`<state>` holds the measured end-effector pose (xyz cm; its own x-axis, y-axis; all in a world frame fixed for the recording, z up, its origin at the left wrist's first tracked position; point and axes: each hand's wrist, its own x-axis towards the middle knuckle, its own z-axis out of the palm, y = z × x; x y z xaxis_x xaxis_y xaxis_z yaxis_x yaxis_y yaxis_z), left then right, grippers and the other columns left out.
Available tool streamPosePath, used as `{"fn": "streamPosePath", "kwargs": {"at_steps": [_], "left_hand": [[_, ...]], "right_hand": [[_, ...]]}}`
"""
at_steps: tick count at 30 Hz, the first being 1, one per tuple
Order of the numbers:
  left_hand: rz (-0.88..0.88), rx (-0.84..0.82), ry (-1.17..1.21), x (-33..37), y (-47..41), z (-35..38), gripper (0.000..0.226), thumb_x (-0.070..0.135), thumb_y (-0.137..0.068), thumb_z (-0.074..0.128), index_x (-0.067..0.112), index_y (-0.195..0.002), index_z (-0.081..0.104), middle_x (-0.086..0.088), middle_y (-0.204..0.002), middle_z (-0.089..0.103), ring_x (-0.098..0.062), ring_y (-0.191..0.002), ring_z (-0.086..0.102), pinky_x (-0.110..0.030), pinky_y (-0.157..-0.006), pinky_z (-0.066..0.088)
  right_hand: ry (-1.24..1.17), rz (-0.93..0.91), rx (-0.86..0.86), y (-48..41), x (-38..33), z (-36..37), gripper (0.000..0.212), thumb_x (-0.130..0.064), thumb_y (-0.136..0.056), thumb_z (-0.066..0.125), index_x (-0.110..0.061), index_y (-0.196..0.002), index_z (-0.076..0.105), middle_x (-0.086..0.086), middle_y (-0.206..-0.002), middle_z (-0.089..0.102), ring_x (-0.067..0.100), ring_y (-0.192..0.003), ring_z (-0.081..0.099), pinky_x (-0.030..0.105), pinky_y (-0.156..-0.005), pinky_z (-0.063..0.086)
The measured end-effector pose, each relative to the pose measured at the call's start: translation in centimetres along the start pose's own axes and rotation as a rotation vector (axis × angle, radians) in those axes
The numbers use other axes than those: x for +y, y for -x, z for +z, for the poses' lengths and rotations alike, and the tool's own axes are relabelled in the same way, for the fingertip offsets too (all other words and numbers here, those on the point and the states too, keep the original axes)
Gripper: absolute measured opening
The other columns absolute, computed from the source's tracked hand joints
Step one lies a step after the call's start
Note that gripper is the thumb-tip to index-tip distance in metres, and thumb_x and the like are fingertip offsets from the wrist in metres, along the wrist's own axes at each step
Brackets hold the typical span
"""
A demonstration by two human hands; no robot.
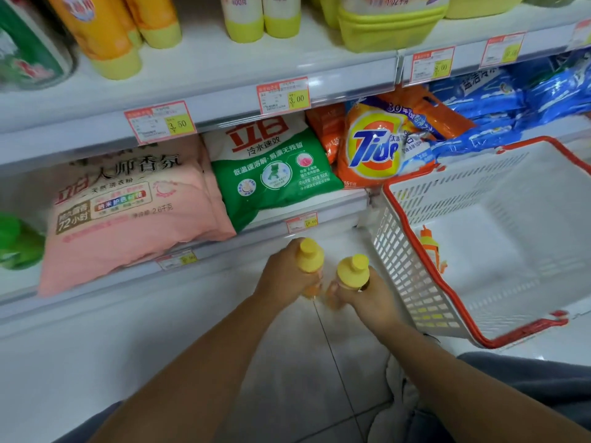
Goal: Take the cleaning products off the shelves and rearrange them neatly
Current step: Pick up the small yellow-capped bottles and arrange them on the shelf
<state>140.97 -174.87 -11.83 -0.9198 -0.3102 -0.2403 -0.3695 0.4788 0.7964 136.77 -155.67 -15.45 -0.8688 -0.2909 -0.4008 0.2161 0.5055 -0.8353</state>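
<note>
Centrally, each hand is clamped on one orange bottle with a yellow cap. The left hand wraps the left bottle and the right hand wraps the right bottle. Both bottles stand upright, low in front of the bottom shelf edge and over the tiled floor. Whether their bases touch the tiles cannot be told, as the lower halves are blurred.

Probable hazards:
- **Collision:** the caps sit near each other, and the hands nearly meet, so the bottles could knock together if swung inward.
- **Slip:** each bottle appears to be held by one hand high on its body, so a loose grip could let it drop onto the tiles.
- **Pink bag:** the pink detergent bag overhangs its shelf just beside the left forearm's path. A careless lift could drag it off.
- **Basket:** the white basket lies tilted against the shelving at right, with its red rim uppermost. A bottle set against its wall might tip it further.
- **Neighbouring stock:** the green bag and Tide bag lean on one another and may slump if disturbed.
</note>
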Motion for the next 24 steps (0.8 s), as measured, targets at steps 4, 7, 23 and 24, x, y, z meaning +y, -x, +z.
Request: {"fn": "streamPosePath", "kwargs": {"at_steps": [4,7,23,24], "left_hand": [[0.035,0.041,0.056,0.7,2.8,-5.3,0.068,0.036,-0.065,0.084,0.034,-0.126,0.055,0.009,-0.114,0.066,-0.013,-0.103,0.063,-0.037,-0.093,0.052],[0.045,0.097,0.102,2.0,5.1,-9.7,0.069,0.033,-0.067,0.088,0.038,-0.123,0.048,0.011,-0.116,0.063,-0.009,-0.102,0.063,-0.041,-0.091,0.055],[0.364,0.586,0.274,13.9,9.9,-32.4,0.054,0.025,-0.072,0.086,0.036,-0.118,0.061,0.019,-0.102,0.071,0.005,-0.090,0.067,-0.016,-0.076,0.053],[0.369,0.607,0.276,13.7,9.7,-33.2,0.054,0.024,-0.073,0.086,0.033,-0.121,0.062,0.017,-0.102,0.071,0.004,-0.089,0.067,-0.015,-0.074,0.052]], "right_hand": [[-0.062,-0.133,0.024,2.5,-6.1,-0.5,0.022,-0.027,-0.076,0.081,-0.027,-0.092,0.066,-0.010,-0.088,0.073,0.004,-0.084,0.068,0.033,-0.077,0.053],[-0.062,-0.248,0.011,4.3,-10.7,-1.2,0.020,-0.025,-0.077,0.080,-0.028,-0.090,0.066,-0.011,-0.085,0.072,0.001,-0.079,0.066,0.028,-0.073,0.048],[-0.077,-0.969,0.099,7.5,-41.3,0.0,0.035,-0.024,-0.084,0.077,-0.035,-0.106,0.053,-0.017,-0.095,0.067,-0.006,-0.087,0.065,0.032,-0.081,0.057],[-0.065,-0.984,0.105,6.9,-42.4,0.4,0.036,-0.025,-0.084,0.077,-0.031,-0.111,0.053,-0.018,-0.096,0.067,-0.007,-0.087,0.064,0.026,-0.079,0.057]]}}
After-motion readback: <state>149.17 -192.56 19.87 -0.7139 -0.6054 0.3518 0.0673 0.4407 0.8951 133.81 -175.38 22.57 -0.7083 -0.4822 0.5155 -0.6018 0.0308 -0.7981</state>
